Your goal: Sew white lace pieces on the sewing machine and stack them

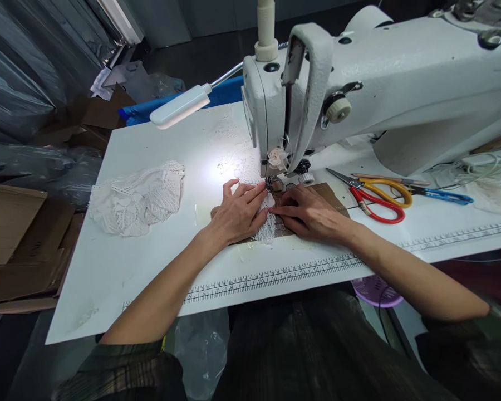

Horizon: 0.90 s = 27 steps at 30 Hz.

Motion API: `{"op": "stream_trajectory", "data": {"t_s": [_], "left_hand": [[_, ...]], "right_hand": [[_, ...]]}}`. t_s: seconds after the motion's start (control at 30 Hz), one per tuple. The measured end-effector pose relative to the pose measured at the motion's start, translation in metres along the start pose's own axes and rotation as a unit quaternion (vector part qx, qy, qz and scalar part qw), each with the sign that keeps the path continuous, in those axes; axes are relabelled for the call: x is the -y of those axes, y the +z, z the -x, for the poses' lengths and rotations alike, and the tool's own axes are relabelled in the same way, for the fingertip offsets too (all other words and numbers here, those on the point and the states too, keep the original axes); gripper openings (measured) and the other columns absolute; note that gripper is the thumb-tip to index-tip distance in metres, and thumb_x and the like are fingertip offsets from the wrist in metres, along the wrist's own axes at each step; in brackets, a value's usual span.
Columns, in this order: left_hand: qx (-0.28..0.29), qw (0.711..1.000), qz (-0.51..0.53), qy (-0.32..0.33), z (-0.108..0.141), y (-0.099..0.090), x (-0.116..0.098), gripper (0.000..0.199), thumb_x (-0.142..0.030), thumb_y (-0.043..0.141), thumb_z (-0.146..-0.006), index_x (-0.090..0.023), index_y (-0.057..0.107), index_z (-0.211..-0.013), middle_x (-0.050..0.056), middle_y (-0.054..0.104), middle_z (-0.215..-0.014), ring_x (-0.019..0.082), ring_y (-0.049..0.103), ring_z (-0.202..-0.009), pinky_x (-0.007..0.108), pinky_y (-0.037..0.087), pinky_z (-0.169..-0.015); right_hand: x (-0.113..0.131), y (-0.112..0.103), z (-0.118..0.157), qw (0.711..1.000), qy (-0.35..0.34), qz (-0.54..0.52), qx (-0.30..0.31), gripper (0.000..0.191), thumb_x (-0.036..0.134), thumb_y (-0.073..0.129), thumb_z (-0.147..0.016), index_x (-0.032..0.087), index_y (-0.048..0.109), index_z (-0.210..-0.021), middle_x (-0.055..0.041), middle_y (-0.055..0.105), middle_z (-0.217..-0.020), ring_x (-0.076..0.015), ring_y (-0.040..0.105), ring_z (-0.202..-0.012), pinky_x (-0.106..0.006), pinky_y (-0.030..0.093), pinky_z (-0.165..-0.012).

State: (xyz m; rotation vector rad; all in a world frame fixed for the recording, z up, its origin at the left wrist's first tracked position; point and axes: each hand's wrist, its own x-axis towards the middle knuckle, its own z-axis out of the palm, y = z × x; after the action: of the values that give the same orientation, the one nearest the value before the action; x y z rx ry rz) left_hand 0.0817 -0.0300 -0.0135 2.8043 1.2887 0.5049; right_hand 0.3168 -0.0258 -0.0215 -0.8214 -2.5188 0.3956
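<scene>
White worktable (121,262) with a printed ruler along its near edge carries a white sewing machine (401,83), lit from the left by a gooseneck lamp (179,106). Left hand (236,214) lies flat, palm down, fingers nearly straight and together, tips pressing the left edge of a narrow lace strip (268,228). Right hand (309,214) also lies flat, fingers extended leftward, tips on the strip's right edge just below the presser foot (271,184). Strip thus sits between the 2 sets of fingertips, over a brown cardboard piece (332,195); whether any finger pinches it is unclear. Lace pile (137,197) lies well left; 3 scissors, red (376,209), yellow (390,189), blue (442,195), lie right.
</scene>
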Motion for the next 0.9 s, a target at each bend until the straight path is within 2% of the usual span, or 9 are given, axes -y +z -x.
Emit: {"op": "stream_trajectory", "data": {"t_s": [0.23,0.33,0.4,0.53,0.63,0.9], "left_hand": [[-0.004,1.0,-0.006,0.002,0.0013,0.0003,-0.002,0.036,-0.029,0.046,-0.099,-0.02,0.061,-0.13,0.014,0.062,-0.141,0.031,0.059,-0.119,0.06,0.026,-0.112],[-0.017,0.999,-0.032,0.001,0.0014,-0.001,-0.0057,0.036,-0.027,0.047,-0.099,-0.015,0.061,-0.13,0.017,0.06,-0.143,0.034,0.058,-0.121,0.059,0.029,-0.109],[-0.034,0.998,-0.052,0.014,0.0013,-0.0007,-0.0071,0.033,-0.024,0.048,-0.098,-0.012,0.064,-0.125,0.018,0.065,-0.135,0.032,0.063,-0.113,0.056,0.035,-0.104],[-0.064,0.994,-0.048,0.074,0.0009,0.0009,-0.0045,0.024,-0.02,0.049,-0.098,-0.018,0.072,-0.103,0.007,0.077,-0.111,0.023,0.068,-0.088,0.049,0.041,-0.096],[-0.075,0.992,-0.044,0.09,0.0005,-0.001,-0.0021,0.023,-0.023,0.052,-0.097,-0.018,0.073,-0.103,0.005,0.077,-0.111,0.023,0.068,-0.085,0.048,0.044,-0.092],[-0.027,0.994,-0.081,0.071,-0.0007,-0.007,-0.0042,0.029,-0.026,0.052,-0.096,-0.015,0.072,-0.114,0.012,0.072,-0.123,0.027,0.067,-0.09,0.05,0.046,-0.088]], "right_hand": [[-0.0049,0.0044,0.0007,1.0,-0.013,0.007,-0.019,0.03,0.024,0.054,-0.095,0.028,0.075,-0.117,-0.0114,0.061,-0.105,-0.0264,0.053,-0.101,-0.046,0.048,-0.09],[-0.0058,0.0048,0.0009,0.999,-0.019,0.004,-0.027,0.03,0.023,0.054,-0.095,0.026,0.076,-0.116,-0.012,0.059,-0.105,-0.026,0.053,-0.101,-0.046,0.049,-0.089],[-0.0056,0.0047,0.0009,0.999,-0.023,0.002,-0.029,0.031,0.022,0.053,-0.095,0.025,0.076,-0.115,-0.0124,0.058,-0.105,-0.0259,0.052,-0.101,-0.046,0.048,-0.089],[-0.0051,0.0047,0.0011,0.999,-0.025,0.005,-0.031,0.031,0.021,0.052,-0.096,0.025,0.076,-0.115,-0.0124,0.058,-0.105,-0.0259,0.052,-0.102,-0.046,0.049,-0.09],[-0.005,0.0047,0.0011,0.999,-0.023,0.017,-0.028,0.031,0.021,0.052,-0.096,0.024,0.075,-0.117,-0.0124,0.057,-0.106,-0.0261,0.051,-0.101,-0.047,0.049,-0.09],[-0.0017,0.0037,-0.0013,0.999,-0.017,0.043,-0.019,0.034,0.019,0.052,-0.096,0.019,0.07,-0.124,-0.0134,0.056,-0.105,-0.0264,0.05,-0.099,-0.048,0.05,-0.093]]}}
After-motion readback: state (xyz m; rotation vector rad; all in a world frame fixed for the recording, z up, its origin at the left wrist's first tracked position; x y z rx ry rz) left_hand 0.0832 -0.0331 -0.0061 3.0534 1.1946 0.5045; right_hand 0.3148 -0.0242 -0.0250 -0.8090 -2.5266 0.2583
